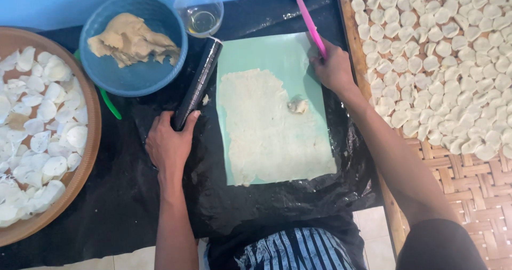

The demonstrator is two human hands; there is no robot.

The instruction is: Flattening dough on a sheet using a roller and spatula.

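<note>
Thin pale dough sheet (266,126) rolled flat, not yet cut.
Left hand (169,144) grips the black cylindrical rolling pin (198,83); right hand (333,67) holds the pink plastic blade (311,24); 1 scrap (297,105) sits between.

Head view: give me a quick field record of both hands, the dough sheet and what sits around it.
left hand: grips the lower end of the black rolling pin, which lies beside the mat
right hand: holds the pink tool at the mat's right edge
green mat: carries the rolled dough sheet
dough scrap: on the sheet
blue basket: holds a dough lump
glass bowl: clear liquid
woven tray: dough rounds
</note>
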